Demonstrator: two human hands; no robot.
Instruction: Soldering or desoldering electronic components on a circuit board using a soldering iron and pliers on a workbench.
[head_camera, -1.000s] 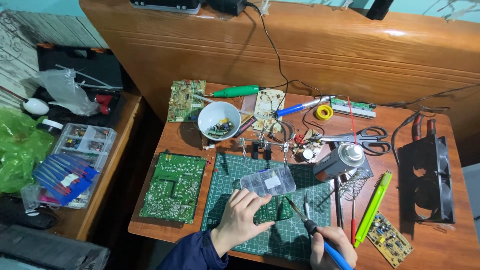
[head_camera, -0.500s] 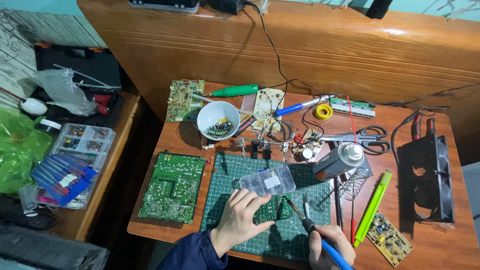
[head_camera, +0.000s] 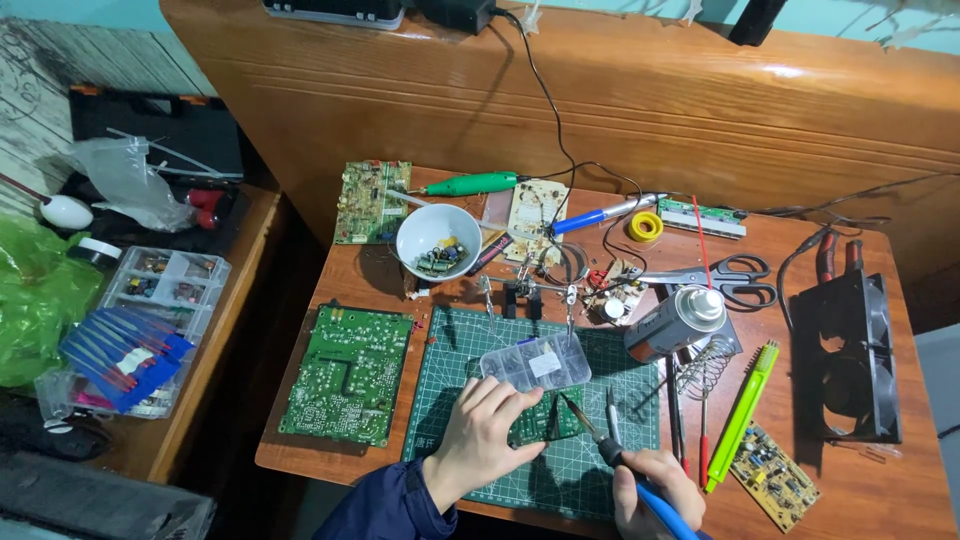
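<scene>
My left hand (head_camera: 488, 430) rests on the green cutting mat (head_camera: 445, 372) and presses down on a small green circuit board (head_camera: 543, 420). My right hand (head_camera: 655, 488) grips a blue-handled soldering iron (head_camera: 620, 460) whose tip points at that board's right edge. A pair of tweezers (head_camera: 611, 414) lies just right of the tip. A clear plastic parts box (head_camera: 535, 361) sits on the mat just beyond the small board.
A large green circuit board (head_camera: 347, 374) lies left of the mat. A white bowl (head_camera: 437, 242) of parts, a helping-hands clamp (head_camera: 530, 295), a spray can (head_camera: 674, 322), scissors (head_camera: 730, 279), a black fan (head_camera: 845, 360) and a green cutter (head_camera: 741, 415) crowd the wooden table (head_camera: 860, 490).
</scene>
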